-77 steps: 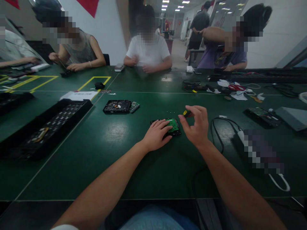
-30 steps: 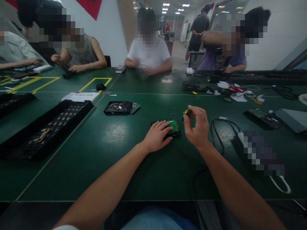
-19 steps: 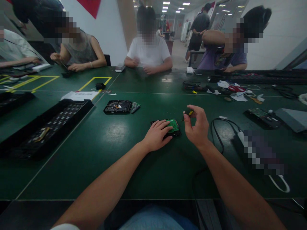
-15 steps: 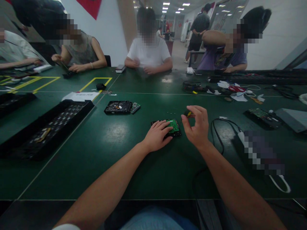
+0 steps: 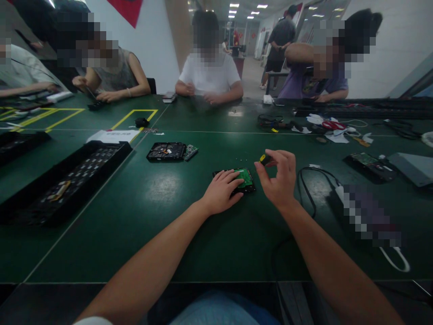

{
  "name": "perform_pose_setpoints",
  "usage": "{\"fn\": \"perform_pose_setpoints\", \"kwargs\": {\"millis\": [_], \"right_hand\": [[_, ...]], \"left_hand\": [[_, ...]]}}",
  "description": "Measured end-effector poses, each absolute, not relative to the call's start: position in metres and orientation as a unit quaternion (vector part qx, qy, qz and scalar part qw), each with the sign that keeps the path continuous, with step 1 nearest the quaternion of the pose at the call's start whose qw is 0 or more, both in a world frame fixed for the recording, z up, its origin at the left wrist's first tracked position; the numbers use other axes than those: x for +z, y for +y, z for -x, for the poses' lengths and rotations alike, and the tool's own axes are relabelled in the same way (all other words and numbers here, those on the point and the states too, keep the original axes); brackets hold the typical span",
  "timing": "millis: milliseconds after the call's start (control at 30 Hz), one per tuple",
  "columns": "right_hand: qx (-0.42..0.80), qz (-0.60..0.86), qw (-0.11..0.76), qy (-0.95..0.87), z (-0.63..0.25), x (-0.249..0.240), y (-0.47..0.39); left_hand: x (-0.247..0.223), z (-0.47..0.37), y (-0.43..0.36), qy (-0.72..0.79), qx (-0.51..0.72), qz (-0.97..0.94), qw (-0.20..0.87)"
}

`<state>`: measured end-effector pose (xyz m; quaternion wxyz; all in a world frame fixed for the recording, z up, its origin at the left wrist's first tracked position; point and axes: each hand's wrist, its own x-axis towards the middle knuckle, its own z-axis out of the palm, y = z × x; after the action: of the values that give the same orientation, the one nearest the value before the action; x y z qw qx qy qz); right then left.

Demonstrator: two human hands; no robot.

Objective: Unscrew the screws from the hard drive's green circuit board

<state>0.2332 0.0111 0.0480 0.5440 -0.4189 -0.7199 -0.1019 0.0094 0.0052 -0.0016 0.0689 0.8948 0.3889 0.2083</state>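
A hard drive (image 5: 249, 182) lies on the table in front of me, its green circuit board facing up. My left hand (image 5: 221, 192) rests flat across its left part, fingers stretched out and thumb spread along the near edge. Just right of the drive, my right hand (image 5: 278, 178) is raised with thumb and fingers pinched round a small black-and-yellow screwdriver (image 5: 264, 159). Its yellow end points up and left; no shaft can be made out. A few tiny screws (image 5: 241, 159) lie beyond the drive.
At left are a long black tray (image 5: 111, 155) and another opened hard drive (image 5: 165, 151) beside a loose circuit board (image 5: 191, 152). To the right lie a black cable (image 5: 307, 198), a blurred-out object (image 5: 368, 212) and a further drive (image 5: 370, 167). Several people sit across the table.
The screwdriver has turned in my right fingers, so more of its yellow end shows. My right hand has shifted very slightly; my left hand stays on the drive.
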Motion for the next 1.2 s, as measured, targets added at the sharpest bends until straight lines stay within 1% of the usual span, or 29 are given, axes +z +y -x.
{"fn": "perform_pose_setpoints", "kwargs": {"millis": [100,367,600,767,967,1200], "right_hand": [[-0.115,0.426,0.543,-0.714,-0.234,0.0507,0.0101],[-0.086,0.393,0.544,-0.736,-0.2308,0.048,0.0095],[-0.111,0.395,0.556,-0.723,-0.2317,0.0495,0.0093],[-0.08,0.396,0.546,-0.734,-0.2312,0.046,0.0104],[-0.118,0.415,0.545,-0.719,-0.2332,0.05,0.0098],[-0.074,0.412,0.534,-0.735,-0.2338,0.0438,0.0124]], "left_hand": [[-0.0002,-0.0093,0.0046,0.388,0.208,-0.895,0.07],[-0.0022,-0.0096,0.0046,0.388,0.217,-0.893,0.073],[-0.0011,-0.0093,0.0043,0.387,0.214,-0.894,0.073],[-0.0006,-0.0093,0.0042,0.389,0.211,-0.893,0.078],[-0.0008,-0.0094,0.0045,0.389,0.205,-0.895,0.076],[-0.0001,-0.0096,0.0038,0.392,0.213,-0.892,0.081]]}}
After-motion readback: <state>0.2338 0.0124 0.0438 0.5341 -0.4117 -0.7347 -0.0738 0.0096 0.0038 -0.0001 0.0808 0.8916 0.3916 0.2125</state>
